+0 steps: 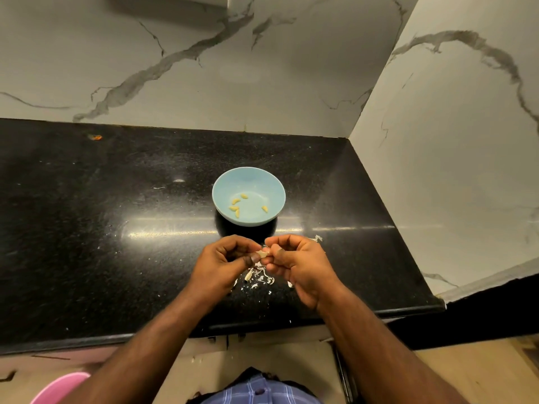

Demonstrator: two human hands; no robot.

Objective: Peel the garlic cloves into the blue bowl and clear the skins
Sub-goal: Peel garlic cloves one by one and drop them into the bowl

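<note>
Black speckled stone desk (87, 228): both hands, left hand (224, 265) and right hand (300, 265), pinch one small pale garlic clove (262, 254) with curled fingers, near the round blue bowl (253, 177).

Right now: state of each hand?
Left hand: fingers pinching the garlic clove.
Right hand: fingers pinching the same clove.

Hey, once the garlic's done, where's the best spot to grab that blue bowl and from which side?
Grip the blue bowl by its rim on the right edge, probably coming in from the right with the right hand. It stands upright and open with five peeled cloves inside, so a thumb-over-rim pinch should keep it level.
</note>
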